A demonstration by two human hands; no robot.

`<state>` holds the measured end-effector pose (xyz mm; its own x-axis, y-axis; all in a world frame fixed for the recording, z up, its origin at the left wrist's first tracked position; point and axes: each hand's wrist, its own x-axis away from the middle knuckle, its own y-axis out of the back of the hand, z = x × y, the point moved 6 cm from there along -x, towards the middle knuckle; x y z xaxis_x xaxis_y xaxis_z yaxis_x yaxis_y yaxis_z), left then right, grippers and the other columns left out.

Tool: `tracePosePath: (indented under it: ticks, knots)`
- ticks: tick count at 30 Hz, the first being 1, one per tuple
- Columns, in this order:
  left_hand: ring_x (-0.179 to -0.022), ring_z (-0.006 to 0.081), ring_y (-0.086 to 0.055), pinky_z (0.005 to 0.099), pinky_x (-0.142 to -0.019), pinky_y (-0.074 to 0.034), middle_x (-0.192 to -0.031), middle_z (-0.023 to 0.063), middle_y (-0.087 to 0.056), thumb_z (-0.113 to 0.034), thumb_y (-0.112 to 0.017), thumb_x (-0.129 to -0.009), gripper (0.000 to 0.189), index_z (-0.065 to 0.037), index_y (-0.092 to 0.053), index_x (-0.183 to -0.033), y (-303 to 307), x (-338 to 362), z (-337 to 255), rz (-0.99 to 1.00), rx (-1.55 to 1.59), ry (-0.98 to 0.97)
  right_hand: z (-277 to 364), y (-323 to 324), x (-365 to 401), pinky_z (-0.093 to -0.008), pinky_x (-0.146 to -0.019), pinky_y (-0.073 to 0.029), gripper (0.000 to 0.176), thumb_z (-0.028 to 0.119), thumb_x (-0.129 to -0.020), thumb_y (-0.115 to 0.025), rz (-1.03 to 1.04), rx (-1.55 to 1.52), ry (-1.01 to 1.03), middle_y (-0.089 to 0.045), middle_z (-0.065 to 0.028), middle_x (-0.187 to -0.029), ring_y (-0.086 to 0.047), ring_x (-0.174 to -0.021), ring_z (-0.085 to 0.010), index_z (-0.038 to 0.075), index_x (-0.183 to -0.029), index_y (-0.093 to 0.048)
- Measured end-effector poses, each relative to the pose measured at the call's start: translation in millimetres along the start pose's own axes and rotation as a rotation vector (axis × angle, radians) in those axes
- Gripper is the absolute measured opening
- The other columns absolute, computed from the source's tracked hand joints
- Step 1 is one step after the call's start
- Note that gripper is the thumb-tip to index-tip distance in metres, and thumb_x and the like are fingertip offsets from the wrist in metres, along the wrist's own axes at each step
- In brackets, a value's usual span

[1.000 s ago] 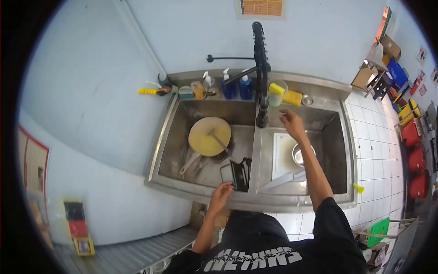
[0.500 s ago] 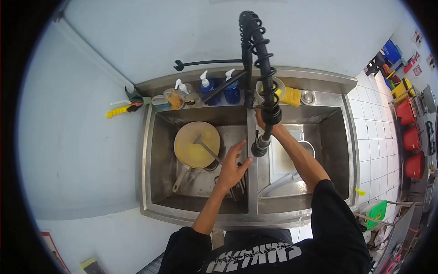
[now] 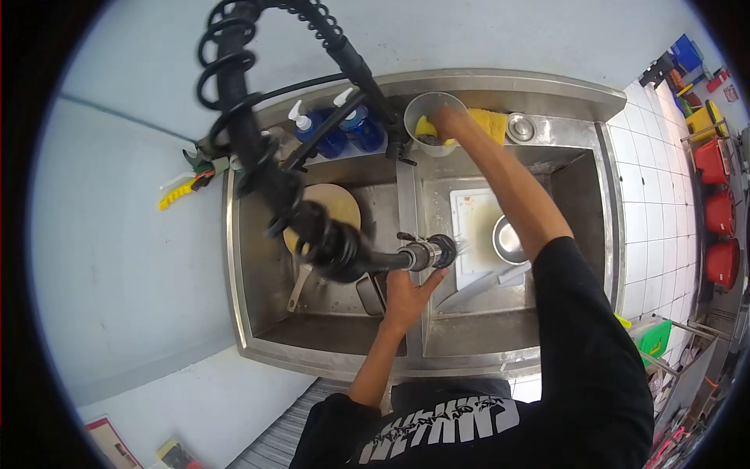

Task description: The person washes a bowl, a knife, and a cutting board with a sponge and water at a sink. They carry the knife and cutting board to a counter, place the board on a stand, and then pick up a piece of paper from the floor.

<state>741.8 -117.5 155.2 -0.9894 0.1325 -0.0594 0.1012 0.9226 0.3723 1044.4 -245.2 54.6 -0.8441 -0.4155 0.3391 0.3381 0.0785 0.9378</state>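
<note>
My left hand [image 3: 408, 301] is at the black-and-metal spray nozzle [image 3: 426, 254], fingers hidden behind it and thumb along its lower side. It appears closed on the nozzle, which points right with a faint spray of water over the right basin. My right hand [image 3: 448, 123] reaches into a clear plastic tub [image 3: 412, 117] on the back ledge. A yellow sponge [image 3: 426, 127] shows around its fingers, which look closed on it, though the tips are hidden. Below the nozzle's mouth lie a white cutting board [image 3: 467, 215], a round metal bowl [image 3: 509, 238] and a knife-like blade [image 3: 469, 289].
The left basin holds a large round yellowish vessel [image 3: 336, 202], partly behind the blurred coiled hose [image 3: 250, 141]. Blue pump bottles [image 3: 361, 129], a yellow cloth-like pad [image 3: 490, 123] and a metal lid [image 3: 521, 127] stand on the back ledge. A steel divider [image 3: 410, 195] separates the basins.
My right hand has moved from beside the faucet base into the tub. My left hand, open before, has come to the nozzle. The hose has swung left, and the nozzle now points right with water spraying.
</note>
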Motion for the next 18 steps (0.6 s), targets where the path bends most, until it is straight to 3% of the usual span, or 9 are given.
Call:
tracePosePath:
  ticks: [1, 4, 7, 10, 12, 13, 14, 16, 18]
  knots:
    - [-0.098, 0.0226, -0.059, 0.0352, -0.089, -0.043, -0.103, 0.0122, -0.062, -0.013, -0.075, -0.076, 0.04, 0.001, -0.056, -0.109, -6, -5, -2, -0.013, 0.015, 0.044, -3, -14, -7, -0.0407, -0.084, -0.052, 0.033, 0.011, -0.071, -0.07, -0.008, -0.038, -0.013, -0.065, -0.0185, -0.105, -0.064, -0.096, -0.032, 0.005, -0.103, -0.067]
    - [-0.1, 0.0206, -0.056, 0.0348, -0.092, -0.041, -0.103, 0.0099, -0.059, -0.011, -0.078, -0.072, 0.039, 0.001, -0.059, -0.104, -24, -15, -12, -0.013, 0.069, 0.184, 6, -18, -14, -0.0384, -0.076, -0.055, 0.021, 0.01, -0.083, -0.056, -0.005, -0.09, -0.053, -0.067, -0.0164, -0.103, -0.064, -0.1, -0.0304, 0.005, -0.097, -0.07]
    - [-0.093, 0.0226, -0.06, 0.0352, -0.084, -0.045, -0.098, 0.0122, -0.063, -0.017, -0.076, -0.077, 0.036, 0.001, -0.059, -0.103, -38, -20, -6, -0.096, 0.133, 0.064, 12, 20, 1, -0.0386, -0.074, -0.055, 0.019, 0.01, -0.082, -0.055, -0.165, -0.07, -0.004, -0.067, -0.0161, -0.104, -0.066, -0.095, -0.0306, 0.006, -0.092, -0.071]
    - [-0.093, 0.0212, -0.06, 0.0335, -0.085, -0.045, -0.099, 0.0112, -0.063, -0.017, -0.075, -0.079, 0.035, 0.001, -0.059, -0.104, -49, -15, 21, -0.167, 0.161, 0.066, 23, 86, 65, -0.0397, -0.068, -0.055, 0.019, 0.008, -0.08, -0.056, -0.311, -0.032, 0.035, -0.068, -0.0154, -0.095, -0.067, -0.087, -0.0315, 0.003, -0.094, -0.067]
    - [-0.093, 0.0196, -0.059, 0.0326, -0.086, -0.045, -0.099, 0.0111, -0.062, -0.018, -0.074, -0.08, 0.033, 0.002, -0.06, -0.102, -52, -13, 16, -0.238, 0.311, 0.092, 8, 110, 113, -0.0423, -0.071, -0.053, 0.023, 0.014, -0.074, -0.065, -0.504, -0.221, -0.051, -0.063, -0.023, -0.097, -0.064, -0.089, -0.0331, 0.001, -0.092, -0.06]
    - [-0.094, 0.0187, -0.058, 0.0321, -0.086, -0.046, -0.098, 0.011, -0.062, -0.018, -0.074, -0.08, 0.032, 0.003, -0.061, -0.101, -53, -12, 13, -0.27, 0.387, 0.105, -2, 123, 144, -0.0413, -0.072, -0.052, 0.026, 0.013, -0.074, -0.064, -0.64, -0.35, -0.044, -0.063, -0.0215, -0.095, -0.064, -0.088, -0.0345, 0.0, -0.096, -0.058]
    - [-0.097, 0.0183, -0.056, 0.032, -0.087, -0.046, -0.107, 0.0126, -0.059, -0.016, -0.071, -0.083, 0.041, 0.004, -0.054, -0.114, -56, -5, 25, -0.242, 0.325, 0.047, -15, 129, 177, -0.0402, -0.072, -0.051, 0.03, 0.012, -0.074, -0.063, -0.777, -0.478, -0.038, -0.063, -0.02, -0.093, -0.063, -0.088, -0.0359, -0.001, -0.1, -0.056]
    - [-0.104, 0.0214, -0.054, 0.0325, -0.087, -0.046, -0.121, 0.015, -0.05, -0.01, -0.066, -0.085, 0.052, 0.001, -0.034, -0.125, -65, 7, 48, -0.235, 0.258, 0.016, -48, 116, 235, -0.0366, -0.079, -0.049, 0.031, 0.013, -0.075, -0.062, -0.88, -0.695, -0.178, -0.063, -0.0175, -0.098, -0.062, -0.092, -0.03, -0.002, -0.101, -0.056]
    - [-0.111, 0.0253, -0.05, 0.0337, -0.085, -0.048, -0.133, 0.0187, -0.038, -0.003, -0.061, -0.086, 0.072, -0.005, -0.012, -0.139, -77, 10, 51, -0.264, 0.193, 0.009, -66, 76, 293, -0.033, -0.081, -0.047, 0.033, 0.012, -0.076, -0.059, -0.831, -1.396, -0.188, -0.063, -0.0111, -0.099, -0.061, -0.092, -0.0215, -0.002, -0.106, -0.056]
